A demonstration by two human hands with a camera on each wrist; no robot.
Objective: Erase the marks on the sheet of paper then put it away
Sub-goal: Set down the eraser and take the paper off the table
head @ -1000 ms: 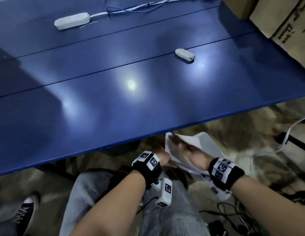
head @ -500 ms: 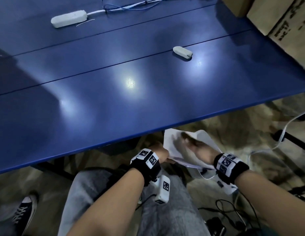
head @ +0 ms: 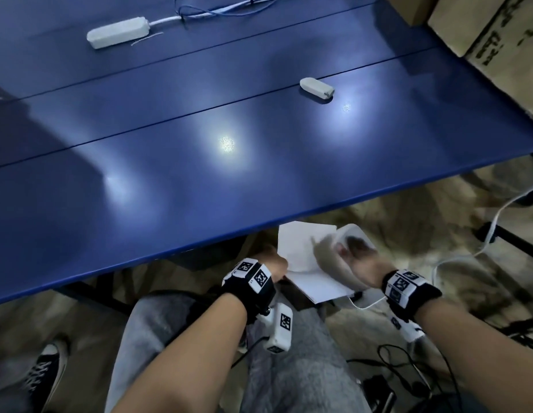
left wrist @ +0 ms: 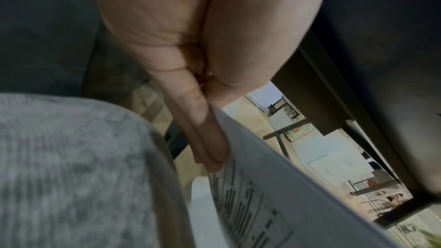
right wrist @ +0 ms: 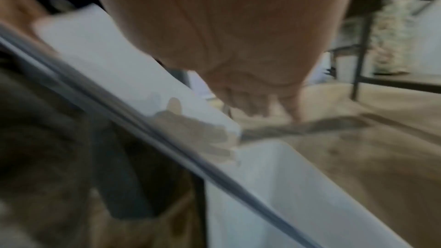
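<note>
Below the blue table's front edge (head: 319, 208), over my lap, both hands hold a thin stack of white paper (head: 298, 248). My left hand (head: 271, 265) pinches its left edge, thumb on top and fingers beneath (left wrist: 210, 139). The underside of the paper (left wrist: 274, 186) carries a printed table. My right hand (head: 357, 257) is at the stack's right side, where the top sheet (head: 328, 260) curls up against its fingers. The right wrist view is blurred: curled fingers (right wrist: 250, 101) sit past the paper's corner (right wrist: 107, 54). A white eraser (head: 316, 88) lies on the table, far from both hands.
A white power strip (head: 117, 32) with cables lies at the table's back left. Cardboard boxes (head: 483, 28) stand at the back right. A white container (right wrist: 298, 186) sits under the papers by my right knee. Cables (head: 408, 362) trail on the floor.
My right hand has slid from the middle of the papers to their right side, and the top sheet now curls up with it. The left hand keeps its hold.
</note>
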